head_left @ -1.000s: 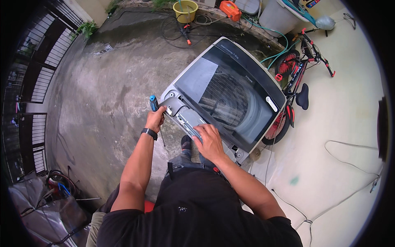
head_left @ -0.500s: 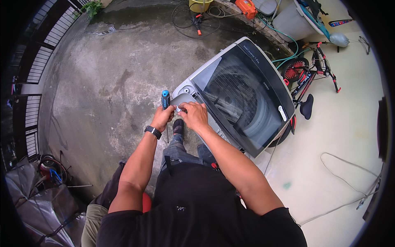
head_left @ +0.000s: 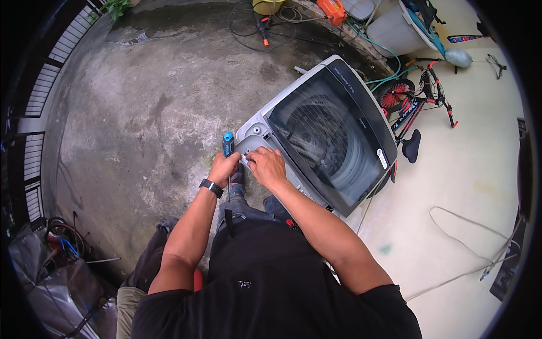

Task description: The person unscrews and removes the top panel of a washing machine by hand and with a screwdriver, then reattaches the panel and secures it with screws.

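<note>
A blue-and-black screwdriver (head_left: 228, 146) stands handle-up in my left hand (head_left: 223, 168), its shaft pointing down past the fingers. My left fingers are closed around it, and the thumb and fingertip reach a small white piece (head_left: 244, 159) between the two hands. My right hand (head_left: 267, 165) is curled, its fingertips pinching at that same small piece; its kind is too small to tell. Both hands are over the near-left corner of a grey top-load washing machine (head_left: 257, 125), beside a raised panel section. Its dark glass lid (head_left: 333, 130) is down, with the drum visible beneath.
A red-and-black bicycle (head_left: 420, 101) leans behind the machine, near a large grey tub (head_left: 395, 31). A yellow bucket (head_left: 267, 7), an orange device (head_left: 332, 11) and hoses lie at the back. Grey sheeting (head_left: 62, 288) covers things at lower left. Another person's trouser leg (head_left: 130, 305) shows beside me.
The view has shifted slightly. Both hands stay together at the machine's corner, the screwdriver still in the left, the fingertips still on the small white piece.
</note>
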